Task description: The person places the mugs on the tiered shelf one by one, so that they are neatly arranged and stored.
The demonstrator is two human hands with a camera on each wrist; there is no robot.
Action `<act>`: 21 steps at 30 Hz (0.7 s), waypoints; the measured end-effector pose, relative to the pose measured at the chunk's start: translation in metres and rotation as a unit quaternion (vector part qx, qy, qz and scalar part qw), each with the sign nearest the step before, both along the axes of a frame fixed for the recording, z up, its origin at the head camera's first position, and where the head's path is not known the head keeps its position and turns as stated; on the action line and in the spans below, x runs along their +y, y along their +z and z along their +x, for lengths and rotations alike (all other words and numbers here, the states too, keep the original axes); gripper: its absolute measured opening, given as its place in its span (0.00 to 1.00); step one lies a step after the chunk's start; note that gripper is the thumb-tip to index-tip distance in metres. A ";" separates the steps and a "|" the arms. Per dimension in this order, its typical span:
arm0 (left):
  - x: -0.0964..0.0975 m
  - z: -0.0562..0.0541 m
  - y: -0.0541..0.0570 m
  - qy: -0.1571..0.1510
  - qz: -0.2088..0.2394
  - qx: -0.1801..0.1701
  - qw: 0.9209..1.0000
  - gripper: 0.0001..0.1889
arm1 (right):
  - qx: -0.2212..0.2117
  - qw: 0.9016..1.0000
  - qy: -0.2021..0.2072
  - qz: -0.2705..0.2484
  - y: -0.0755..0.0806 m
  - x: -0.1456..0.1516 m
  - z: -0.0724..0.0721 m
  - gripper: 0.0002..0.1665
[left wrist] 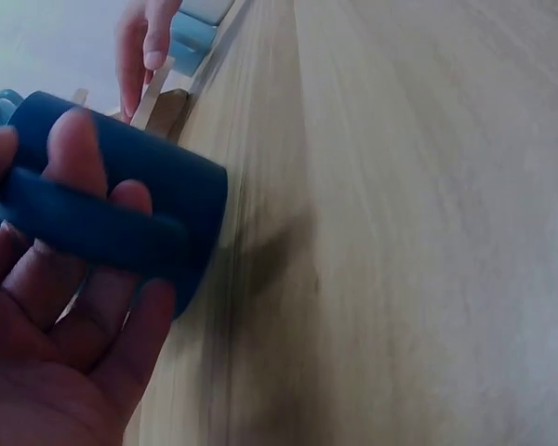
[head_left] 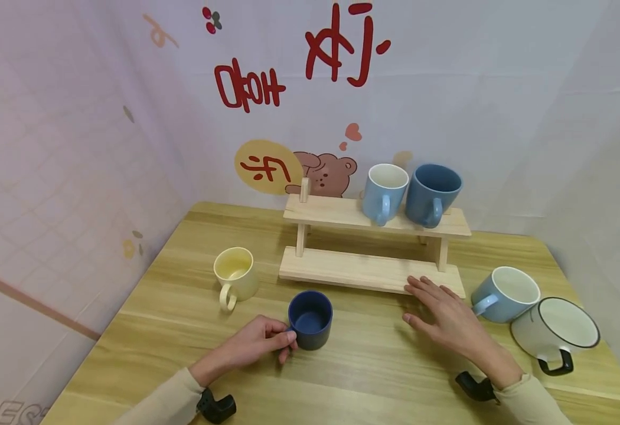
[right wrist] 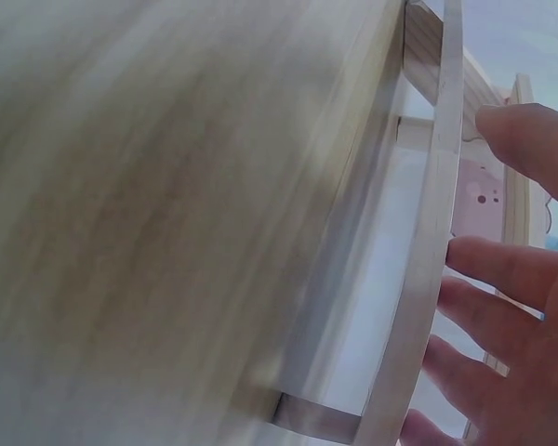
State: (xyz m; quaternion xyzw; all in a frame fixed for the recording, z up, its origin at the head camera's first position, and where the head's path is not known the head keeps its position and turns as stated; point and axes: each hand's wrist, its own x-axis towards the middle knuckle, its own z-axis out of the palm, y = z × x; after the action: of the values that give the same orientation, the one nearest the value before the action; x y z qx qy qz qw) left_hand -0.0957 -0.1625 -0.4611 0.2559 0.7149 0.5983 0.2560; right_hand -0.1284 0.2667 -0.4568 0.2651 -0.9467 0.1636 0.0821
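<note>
My left hand [head_left: 262,342] grips a dark blue mug [head_left: 312,339] by its handle. In the left wrist view, fingers pass through the handle [left wrist: 84,223] and the thumb lies against it. The mug's mouth faces up, close over the table in front of the shelf. At the right end of a two-tier wooden shelf [head_left: 342,268], my right hand [head_left: 443,316] is spread with its palm down. Its fingertips overlap the front edge of the lower board [right wrist: 428,251], and it holds nothing.
A light blue mug [head_left: 381,195] and a mid-blue mug [head_left: 429,195] stand on the upper tier. Left of the shelf is a yellow mug [head_left: 243,283]. On the right, another light blue mug [head_left: 506,295] sits beside a white mug [head_left: 549,327] with black rim and handle. A printed cloth [head_left: 475,106] hangs behind.
</note>
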 end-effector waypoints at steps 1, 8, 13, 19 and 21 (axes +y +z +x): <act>0.001 0.001 0.000 0.003 -0.002 0.001 1.000 0.19 | 0.002 1.000 0.001 0.001 0.000 0.000 0.000 0.38; 0.004 0.002 0.003 0.050 -0.007 0.003 0.999 0.20 | 0.012 1.000 0.004 -0.001 -0.001 0.001 -0.003 0.37; 0.006 0.003 0.008 0.086 -0.009 0.022 0.996 0.21 | 0.010 1.000 0.005 -0.006 -0.003 0.001 -0.003 0.37; 0.009 0.004 0.020 0.127 -0.006 0.045 0.991 0.20 | 0.008 1.000 0.007 -0.009 -0.004 0.002 -0.001 0.37; 0.011 0.002 0.024 0.144 0.004 0.048 0.988 0.20 | 0.004 1.000 0.007 -0.008 -0.004 0.002 0.000 0.37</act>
State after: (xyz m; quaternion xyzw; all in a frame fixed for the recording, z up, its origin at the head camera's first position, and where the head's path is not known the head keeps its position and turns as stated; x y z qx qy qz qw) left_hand -0.0939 -0.1515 -0.4367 0.1793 0.7533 0.6188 0.1318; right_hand -0.1285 0.2690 -0.4608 0.2712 -0.9433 0.1707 0.0869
